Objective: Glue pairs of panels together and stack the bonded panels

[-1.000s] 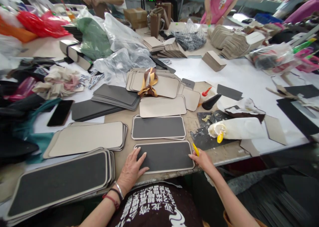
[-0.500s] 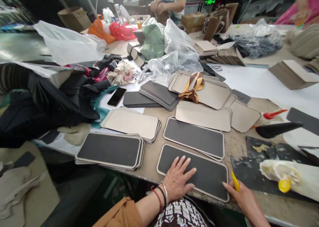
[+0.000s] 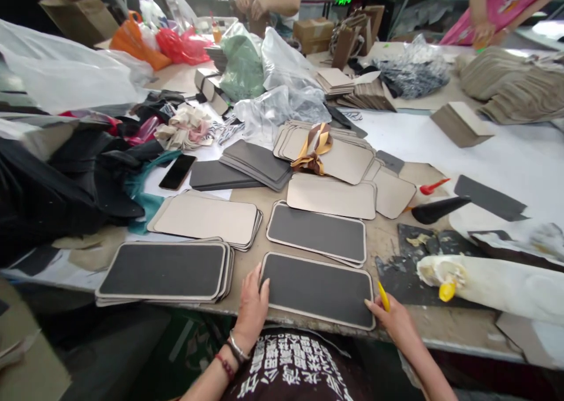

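A dark grey rounded panel with a beige border [image 3: 317,289] lies flat at the table's front edge. At its left end, my left hand [image 3: 253,307] has its thumb on the border and its fingers at the corner, closed about the edge. My right hand [image 3: 392,316] is closed round a yellow pen-like tool [image 3: 383,296], whose full length is hidden. Its thumb touches the panel's right end. Behind lie another bordered dark panel [image 3: 317,232] and a beige panel [image 3: 330,196]. To the left is a stack of bordered dark panels [image 3: 161,270].
Beige panels [image 3: 205,216], dark grey sheets [image 3: 259,161] and a phone [image 3: 177,172] lie at centre left. On the right are a white bottle with a yellow tip [image 3: 484,280] and a black cone-shaped nozzle [image 3: 440,209]. Two people [image 3: 268,4] are across the table.
My left hand has moved left from lying spread on the panel's top to its left edge. My right hand stays at the right end with the yellow tool. The camera view has shifted right.
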`<state>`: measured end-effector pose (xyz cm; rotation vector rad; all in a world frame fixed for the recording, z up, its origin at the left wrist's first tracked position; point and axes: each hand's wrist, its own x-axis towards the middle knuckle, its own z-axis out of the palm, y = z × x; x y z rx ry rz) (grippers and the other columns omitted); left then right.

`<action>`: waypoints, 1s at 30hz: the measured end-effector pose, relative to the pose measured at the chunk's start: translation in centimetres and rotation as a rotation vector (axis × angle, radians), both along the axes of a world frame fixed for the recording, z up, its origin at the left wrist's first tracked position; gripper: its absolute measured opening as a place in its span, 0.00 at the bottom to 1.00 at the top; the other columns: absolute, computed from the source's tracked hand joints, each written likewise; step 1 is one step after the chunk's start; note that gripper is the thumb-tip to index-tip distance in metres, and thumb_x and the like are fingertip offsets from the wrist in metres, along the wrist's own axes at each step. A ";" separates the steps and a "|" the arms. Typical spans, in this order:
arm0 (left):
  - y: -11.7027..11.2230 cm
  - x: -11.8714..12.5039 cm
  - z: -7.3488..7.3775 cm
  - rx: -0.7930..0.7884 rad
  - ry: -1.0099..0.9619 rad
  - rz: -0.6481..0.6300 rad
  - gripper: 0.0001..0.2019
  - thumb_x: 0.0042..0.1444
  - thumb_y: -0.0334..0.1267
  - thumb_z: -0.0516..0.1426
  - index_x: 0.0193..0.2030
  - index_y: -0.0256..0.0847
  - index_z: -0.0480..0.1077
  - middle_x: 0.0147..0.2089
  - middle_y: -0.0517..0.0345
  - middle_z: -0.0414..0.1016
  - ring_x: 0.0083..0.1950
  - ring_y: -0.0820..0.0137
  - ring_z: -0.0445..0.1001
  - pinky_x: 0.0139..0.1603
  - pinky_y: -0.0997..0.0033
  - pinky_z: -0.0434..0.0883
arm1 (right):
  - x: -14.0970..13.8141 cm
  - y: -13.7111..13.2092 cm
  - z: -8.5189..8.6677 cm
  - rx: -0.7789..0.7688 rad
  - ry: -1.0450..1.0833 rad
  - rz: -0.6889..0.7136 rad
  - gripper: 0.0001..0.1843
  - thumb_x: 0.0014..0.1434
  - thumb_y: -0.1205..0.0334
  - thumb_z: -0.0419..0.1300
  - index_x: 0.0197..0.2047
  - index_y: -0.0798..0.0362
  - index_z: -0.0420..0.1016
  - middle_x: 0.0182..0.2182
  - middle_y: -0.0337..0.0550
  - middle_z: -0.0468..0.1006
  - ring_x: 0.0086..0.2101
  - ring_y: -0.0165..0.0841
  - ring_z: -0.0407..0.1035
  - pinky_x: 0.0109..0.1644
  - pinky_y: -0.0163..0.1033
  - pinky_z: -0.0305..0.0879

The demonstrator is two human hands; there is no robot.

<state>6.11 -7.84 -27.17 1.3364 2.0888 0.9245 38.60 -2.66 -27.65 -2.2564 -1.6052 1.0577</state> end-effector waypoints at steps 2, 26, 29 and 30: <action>1.0 -0.8 0.2 -0.102 -0.162 0.130 0.20 0.51 0.42 0.52 0.48 0.33 0.66 0.43 0.44 0.72 0.45 0.59 0.72 0.50 0.55 0.67 | 0.0 -0.2 0.2 0.040 0.039 -0.040 0.18 0.38 0.43 0.53 0.19 0.49 0.58 0.14 0.36 0.64 0.20 0.33 0.60 0.27 0.38 0.56; 2.4 -2.7 0.8 -0.255 -0.771 0.229 0.15 0.34 0.43 0.62 0.28 0.33 0.73 0.30 0.49 0.78 0.34 0.62 0.75 0.39 0.65 0.70 | -1.2 0.4 1.4 -0.093 0.161 -0.111 0.19 0.34 0.42 0.54 0.17 0.50 0.59 0.10 0.33 0.61 0.16 0.29 0.56 0.22 0.36 0.54; 2.4 -2.7 0.8 -0.255 -0.763 0.229 0.15 0.35 0.42 0.62 0.29 0.33 0.73 0.30 0.48 0.78 0.35 0.61 0.75 0.40 0.64 0.70 | -1.1 0.5 1.5 -0.087 0.142 -0.093 0.18 0.35 0.43 0.54 0.16 0.49 0.59 0.09 0.34 0.61 0.16 0.30 0.58 0.22 0.36 0.55; 2.4 -2.6 0.9 -0.257 -0.760 0.227 0.15 0.35 0.42 0.61 0.29 0.33 0.73 0.30 0.48 0.78 0.35 0.61 0.75 0.41 0.63 0.70 | -1.1 0.5 1.4 -0.085 0.138 -0.083 0.18 0.36 0.43 0.54 0.16 0.49 0.59 0.09 0.34 0.62 0.16 0.31 0.58 0.22 0.36 0.55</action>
